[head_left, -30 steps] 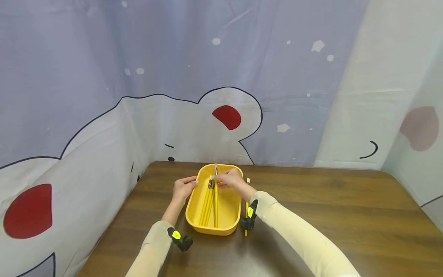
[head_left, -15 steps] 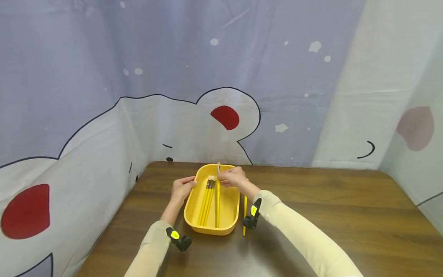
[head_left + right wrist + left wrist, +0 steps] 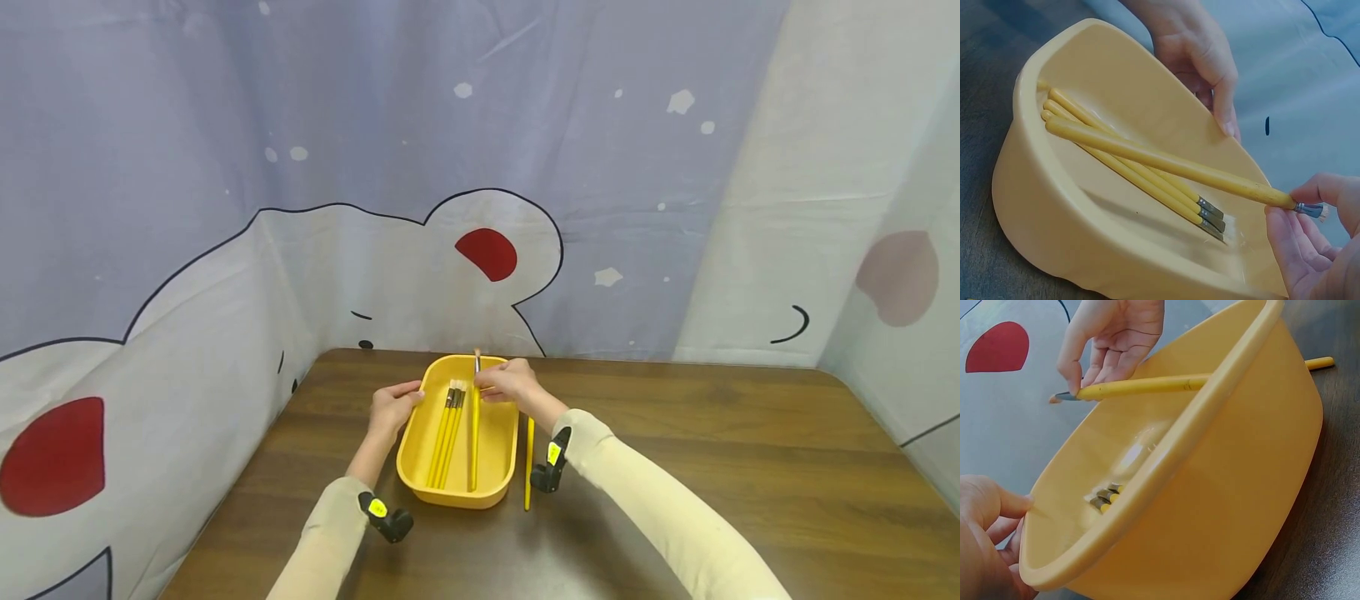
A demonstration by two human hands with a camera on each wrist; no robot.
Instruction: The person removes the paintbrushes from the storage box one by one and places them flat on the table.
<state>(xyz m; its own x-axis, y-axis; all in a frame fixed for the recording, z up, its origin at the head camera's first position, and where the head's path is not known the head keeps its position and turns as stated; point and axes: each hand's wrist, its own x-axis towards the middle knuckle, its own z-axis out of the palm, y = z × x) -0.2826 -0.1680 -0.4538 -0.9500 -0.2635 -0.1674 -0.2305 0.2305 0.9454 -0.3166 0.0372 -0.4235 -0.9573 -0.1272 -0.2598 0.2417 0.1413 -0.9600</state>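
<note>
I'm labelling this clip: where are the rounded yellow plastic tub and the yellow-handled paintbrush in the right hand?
Rounded yellow plastic tub (image 3: 1229, 456): left wrist view, on its outer side wall.
Yellow-handled paintbrush (image 3: 1166, 164), the held one: right wrist view, along the middle of its handle.

Work surface: brown wood-grain table (image 3: 720, 450), far corners rounded, grain running crosswise. Behind it hangs a grey-blue printed fabric backdrop (image 3: 360, 108), lightly creased, bearing small white stars (image 3: 681, 102). Its lower part carries a white black-outlined figure (image 3: 405, 275) with a solid red rounded patch (image 3: 489, 254); a larger red rounded patch (image 3: 56, 457) appears at far left. Toward the right: a faded pinkish-red rounded patch (image 3: 900, 279) on pale fabric.
</note>
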